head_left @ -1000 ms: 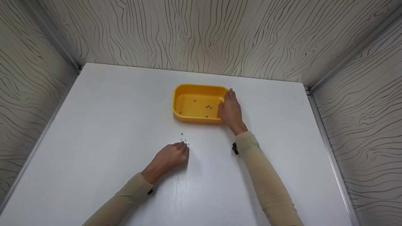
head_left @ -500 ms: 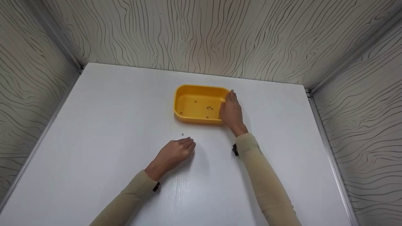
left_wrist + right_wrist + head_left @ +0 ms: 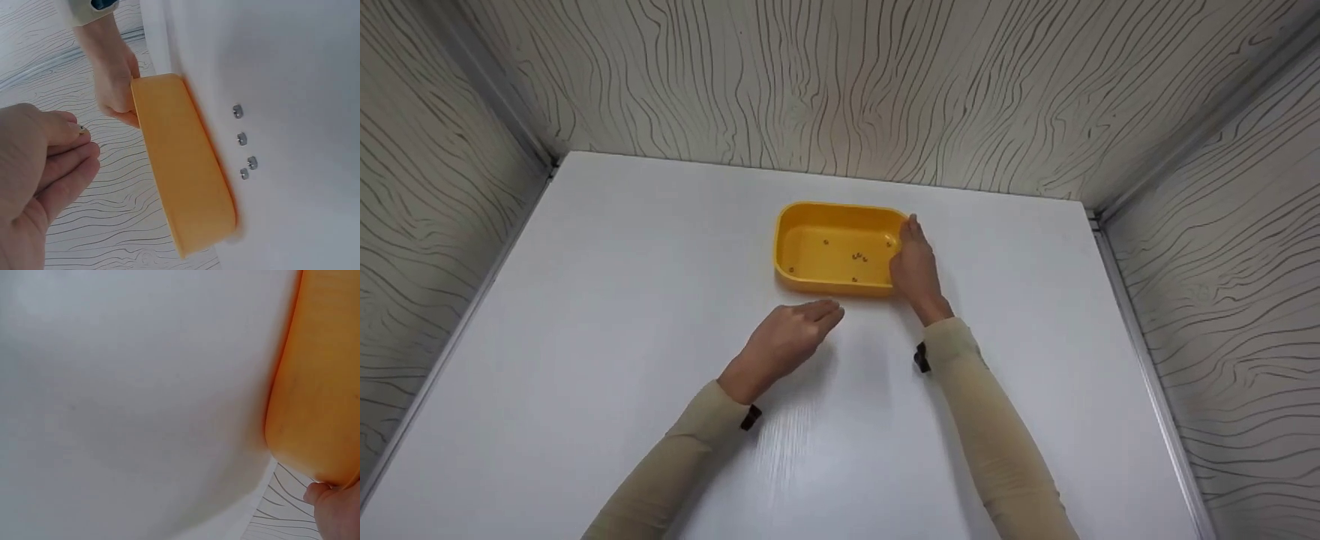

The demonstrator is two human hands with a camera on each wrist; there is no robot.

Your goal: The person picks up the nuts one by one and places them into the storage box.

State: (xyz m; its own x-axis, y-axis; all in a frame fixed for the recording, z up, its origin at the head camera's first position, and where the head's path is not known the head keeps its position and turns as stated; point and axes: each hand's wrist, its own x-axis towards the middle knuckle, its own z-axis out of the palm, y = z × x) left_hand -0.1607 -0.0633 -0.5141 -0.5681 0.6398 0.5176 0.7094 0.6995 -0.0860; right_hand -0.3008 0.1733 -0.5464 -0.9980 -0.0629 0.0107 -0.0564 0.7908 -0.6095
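A small metal nut (image 3: 82, 129) is pinched between the thumb and index finger of my left hand (image 3: 787, 337), raised over the table just in front of the yellow bin (image 3: 840, 287). My right hand (image 3: 916, 266) grips the bin's right end, thumb toward the inside. Several nuts lie scattered on the bin floor, among them one nut (image 3: 826, 242) near the middle. In the left wrist view several more nuts, such as a nut (image 3: 237, 111), lie loose on the table before the bin. The left hand hides these in the head view.
The white table (image 3: 607, 300) carries the bin toward its back edge. Wood-patterned panels (image 3: 840, 90) rise behind it and on both sides, with metal rails (image 3: 1147, 360) along the side edges.
My left hand has picked a nut up from the table and moved it up and right, close to the bin's front wall. The right hand has stayed on the bin.
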